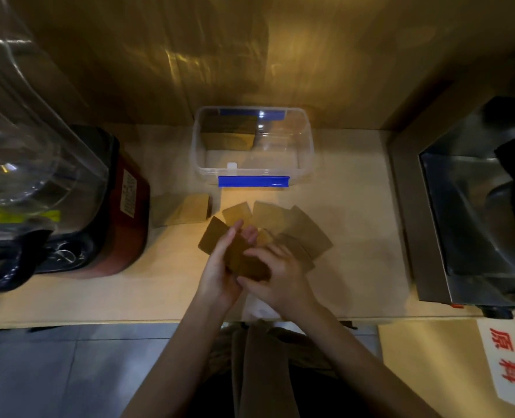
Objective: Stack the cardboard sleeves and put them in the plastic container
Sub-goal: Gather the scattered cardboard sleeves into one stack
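- At far left of the frame, a blender (pixel 51 182) with clear jar and red-brown base, parked clear of the work patch, likely so the counter (pixel 355 224) middle stays free for sorting.
- Just right of the blender base, left of centre, a small squared pile of cardboard sleeves (pixel 187 208), flat on the counter; probably a finished bundle waiting for the box.
- Upper centre, against the back wall, the clear plastic container (pixel 306 146) with blue clips, lid off and mouth up, within reach of the hands; inside, in its upper-left corner, a block of sleeves (pixel 230 131) standing on edge, rest of the floor bare.
- Below the container, at centre, the left hand (pixel 220 267) cupped, palm turned inward, fingers pointing up the frame, cradling the held sleeves (pixel 212 238) from the left.
- Pressed against it from the right, the right hand (pixel 276 271), fingers curled over the bundle's near end, seemingly squaring the edges; both forearms rising from the bottom of the frame and converging.
- Right of centre, loose sleeves (pixel 304 227) fanned out on the counter, overlapping, not yet gathered.
- Far right, a steel appliance (pixel 461 221), apart from the work.
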Demonstrator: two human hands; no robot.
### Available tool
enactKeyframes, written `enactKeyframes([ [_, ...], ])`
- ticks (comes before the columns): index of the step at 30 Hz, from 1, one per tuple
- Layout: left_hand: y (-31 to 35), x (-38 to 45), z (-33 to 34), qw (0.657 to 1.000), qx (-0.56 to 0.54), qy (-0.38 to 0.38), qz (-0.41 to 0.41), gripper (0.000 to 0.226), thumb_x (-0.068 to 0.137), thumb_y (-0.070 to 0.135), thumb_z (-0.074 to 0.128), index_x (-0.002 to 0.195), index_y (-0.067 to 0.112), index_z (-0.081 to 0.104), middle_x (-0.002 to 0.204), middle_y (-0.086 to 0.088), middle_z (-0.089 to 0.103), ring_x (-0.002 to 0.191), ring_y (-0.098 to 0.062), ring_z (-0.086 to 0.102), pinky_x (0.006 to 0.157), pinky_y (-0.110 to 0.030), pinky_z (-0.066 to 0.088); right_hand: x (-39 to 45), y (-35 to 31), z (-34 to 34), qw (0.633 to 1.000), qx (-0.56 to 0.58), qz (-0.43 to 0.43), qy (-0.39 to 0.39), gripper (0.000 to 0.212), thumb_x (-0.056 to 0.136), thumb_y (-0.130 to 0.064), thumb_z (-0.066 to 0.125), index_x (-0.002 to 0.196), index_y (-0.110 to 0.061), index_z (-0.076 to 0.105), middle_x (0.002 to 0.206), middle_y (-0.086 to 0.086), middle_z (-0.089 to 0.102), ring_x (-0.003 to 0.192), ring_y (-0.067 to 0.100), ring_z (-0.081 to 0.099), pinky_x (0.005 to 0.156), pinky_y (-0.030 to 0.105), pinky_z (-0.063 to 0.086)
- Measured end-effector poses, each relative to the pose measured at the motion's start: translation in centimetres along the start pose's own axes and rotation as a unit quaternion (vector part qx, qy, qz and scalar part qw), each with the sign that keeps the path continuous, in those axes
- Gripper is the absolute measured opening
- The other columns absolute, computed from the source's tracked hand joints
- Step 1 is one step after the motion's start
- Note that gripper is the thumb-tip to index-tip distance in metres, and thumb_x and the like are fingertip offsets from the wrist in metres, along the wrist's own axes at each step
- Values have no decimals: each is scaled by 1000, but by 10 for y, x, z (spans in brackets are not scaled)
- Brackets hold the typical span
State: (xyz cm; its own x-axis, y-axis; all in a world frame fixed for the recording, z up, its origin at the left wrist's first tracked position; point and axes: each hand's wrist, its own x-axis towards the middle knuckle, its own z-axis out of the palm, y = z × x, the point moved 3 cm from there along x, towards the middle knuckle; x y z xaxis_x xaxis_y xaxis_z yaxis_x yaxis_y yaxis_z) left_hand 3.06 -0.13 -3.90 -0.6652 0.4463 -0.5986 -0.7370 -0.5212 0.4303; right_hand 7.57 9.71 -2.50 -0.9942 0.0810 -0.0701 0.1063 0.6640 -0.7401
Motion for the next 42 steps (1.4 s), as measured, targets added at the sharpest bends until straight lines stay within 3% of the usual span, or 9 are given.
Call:
enactKeyframes([
  [4, 10, -3, -20, 998, -36, 53, 8, 31, 73, 39, 60, 96, 18, 62, 85, -1, 63, 89, -15, 60, 85, -32, 46, 5, 1, 9, 981, 122, 66, -135, 28, 80, -31, 65, 102, -14, 68, 122, -1, 60, 107, 5, 53, 88, 22, 44],
  [7, 14, -5, -31, 996, -42, 76, 15, 31, 74, 41, 60, 94, 17, 63, 71, 0, 65, 77, -16, 61, 82, -32, 48, 14, 15, 13, 947, 260, 164, -89, 18, 88, -18, 57, 97, -9, 69, 105, 13, 69, 88, 8, 59, 76, 26, 46],
  [11, 22, -8, -35, 994, -55, 97, 17, 31, 79, 42, 57, 98, 18, 64, 69, -2, 66, 75, -17, 64, 87, -33, 47, 25, 39, 30, 991, -53, 102, -65, 35, 86, -24, 56, 120, -16, 54, 120, 8, 60, 110, 22, 53, 90, 37, 48],
  [14, 27, -10, -38, 992, -70, 105, 17, 32, 79, 43, 56, 97, 18, 63, 72, -2, 65, 74, -17, 63, 86, -33, 45, 27, 44, 47, 961, -226, 71, -146, 62, 84, -39, 55, 136, -15, 32, 137, 11, 41, 125, 28, 36, 101, 39, 36],
  [17, 29, -9, -42, 992, -77, 99, 12, 34, 74, 44, 60, 94, 17, 63, 77, -2, 67, 76, -16, 62, 85, -33, 45, 27, 48, 56, 937, -291, 76, -178, 70, 84, -44, 52, 140, -14, 22, 144, 12, 32, 130, 30, 31, 102, 42, 34],
  [24, 34, 1, -42, 996, -91, 10, 9, 30, 75, 46, 59, 85, 19, 57, 79, 1, 56, 77, -13, 55, 82, -29, 40, 38, 51, 46, 942, -267, 71, -189, 59, 85, -32, 53, 136, -15, 30, 137, 10, 39, 127, 29, 34, 101, 40, 34],
  [28, 36, 5, -43, 993, -105, 50, -6, 31, 72, 45, 61, 87, 18, 62, 77, -1, 64, 74, -14, 61, 82, -31, 48, 54, 56, 15, 974, -172, 70, -130, 62, 80, -29, 62, 135, -18, 36, 135, 5, 45, 127, 24, 36, 106, 35, 32],
  [32, 36, 8, -41, 992, -96, 69, -36, 32, 72, 47, 61, 85, 18, 65, 70, 1, 65, 66, -13, 61, 75, -30, 53, 72, 80, -12, 975, -183, 115, -62, 61, 75, -20, 67, 130, -15, 41, 133, 9, 49, 125, 28, 40, 106, 37, 33],
  [42, 37, 16, -33, 991, -82, 88, -53, 38, 67, 46, 60, 88, 15, 66, 69, -1, 63, 63, -13, 59, 69, -28, 49, 86, 108, -15, 958, -213, 146, -126, 70, 73, -23, 67, 134, -16, 36, 138, 11, 47, 127, 31, 41, 107, 40, 35],
])
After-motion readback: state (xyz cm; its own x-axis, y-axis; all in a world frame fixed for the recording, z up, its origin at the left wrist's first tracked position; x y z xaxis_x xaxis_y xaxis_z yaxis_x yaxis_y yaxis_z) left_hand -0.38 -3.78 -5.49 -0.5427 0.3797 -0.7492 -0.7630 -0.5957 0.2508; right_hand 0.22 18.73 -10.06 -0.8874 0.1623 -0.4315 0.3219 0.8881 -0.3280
